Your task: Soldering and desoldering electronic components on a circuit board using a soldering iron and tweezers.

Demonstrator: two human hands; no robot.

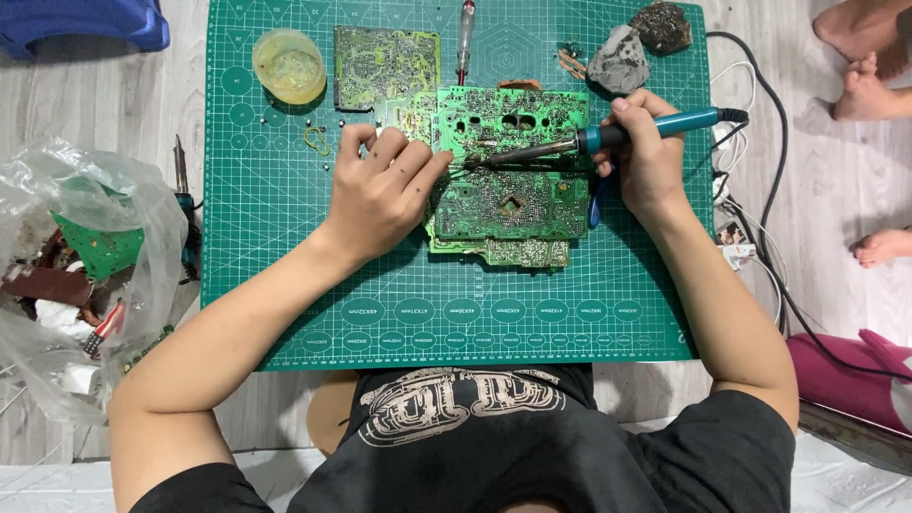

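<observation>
Green cutting mat (285, 313), laid on a pale wood floor; carries the following items.

Large green circuit board (508, 180), solder side up, centre of the mat toward its far edge; a second board lies partly beneath it at the near side.

Left hand (380, 195), fingers curled and pinching what looks like a thin wire or small part at the board's left edge; the item itself is too small to tell.

Right hand (646, 152), closed around the blue handle of a soldering iron (589, 141); the tip rests on the board near the left fingertips.

Smaller circuit board (385, 66), far edge, left of centre; round yellowish container (290, 65) beside it, toward the far-left corner.

Screwdriver (465, 33), far edge, middle; two rough rocks (619, 59), far-right corner.

Clear plastic bag (85, 275) of board scraps, off the mat's left edge; black cables (774, 190) off the right edge.

Risks, as judged: the hot tip sits close to the left fingers, so a slip could burn them; the cord trailing off the right edge could snag and jerk the iron; the stacked boards could shift under pressure.
</observation>
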